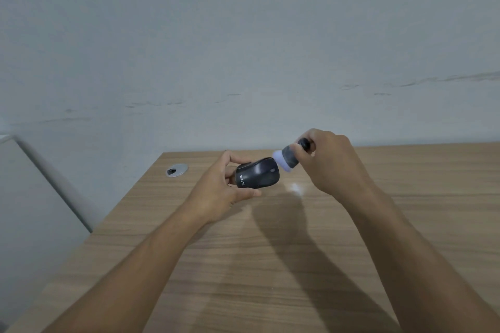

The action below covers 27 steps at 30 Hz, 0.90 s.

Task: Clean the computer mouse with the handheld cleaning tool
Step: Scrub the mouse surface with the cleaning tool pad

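My left hand (219, 186) holds a black computer mouse (258, 173) above the wooden desk (270, 251), thumb below and fingers behind it; white lettering shows on its near end. My right hand (328, 162) is closed around a small handheld cleaning tool (288, 158) with a grey body and a pale, lit round head. That head touches the front right end of the mouse, close to the scroll wheel. Much of the tool's handle is hidden inside my fist.
A round metal cable grommet (176, 170) sits in the desk near its far left corner. A small bright light spot (295, 187) lies on the wood under the tool. A grey wall (243, 48) rises behind the desk, and a pale panel (32, 197) stands at the left.
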{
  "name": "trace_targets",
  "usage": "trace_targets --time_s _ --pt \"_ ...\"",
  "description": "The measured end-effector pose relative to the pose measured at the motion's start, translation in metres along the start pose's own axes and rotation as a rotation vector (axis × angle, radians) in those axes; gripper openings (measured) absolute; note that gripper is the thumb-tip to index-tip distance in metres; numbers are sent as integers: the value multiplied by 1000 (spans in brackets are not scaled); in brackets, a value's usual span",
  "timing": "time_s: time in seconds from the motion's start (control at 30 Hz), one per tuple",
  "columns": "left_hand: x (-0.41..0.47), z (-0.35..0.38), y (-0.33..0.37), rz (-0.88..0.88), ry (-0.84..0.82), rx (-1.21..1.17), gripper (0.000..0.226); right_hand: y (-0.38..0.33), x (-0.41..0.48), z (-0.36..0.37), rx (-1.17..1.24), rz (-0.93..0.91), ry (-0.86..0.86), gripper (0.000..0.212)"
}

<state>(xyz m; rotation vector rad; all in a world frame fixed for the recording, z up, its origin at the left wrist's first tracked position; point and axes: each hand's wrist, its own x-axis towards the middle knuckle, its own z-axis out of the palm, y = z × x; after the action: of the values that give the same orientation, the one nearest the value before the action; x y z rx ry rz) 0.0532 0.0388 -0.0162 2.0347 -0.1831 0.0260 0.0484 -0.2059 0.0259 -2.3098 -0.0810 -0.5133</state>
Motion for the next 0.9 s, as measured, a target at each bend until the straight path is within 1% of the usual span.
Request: trace_targets --time_s 0.1,0.2,0.33,0.4,0.47,0.53,0.73,0.83,0.9 --pt "1 -3 0 -30 33 -43 62 -5 1 -3 67 -16 -53 18" --pt "3 -6 3 -34 21 -69 60 -8 1 -1 86 -39 -123 15" --pt "5 -11 9 -31 10 -54 57 6 1 0 -59 18 -66 15" --pt "8 -14 12 -26 5 -3 56 7 2 -3 -14 28 -60 16" --pt "11 -17 15 -23 -14 45 55 2 3 -6 91 14 -92 15" --pt "14 -17 20 -21 -27 69 55 -4 2 -6 137 -11 -129 14" --pt "17 -24 25 -5 -21 87 56 5 1 -11 1 60 -194 13" --pt "17 -23 24 -6 -16 89 57 3 3 -15 66 55 -108 15" --pt "18 -22 24 0 -8 73 58 -1 2 -14 81 33 -138 13"
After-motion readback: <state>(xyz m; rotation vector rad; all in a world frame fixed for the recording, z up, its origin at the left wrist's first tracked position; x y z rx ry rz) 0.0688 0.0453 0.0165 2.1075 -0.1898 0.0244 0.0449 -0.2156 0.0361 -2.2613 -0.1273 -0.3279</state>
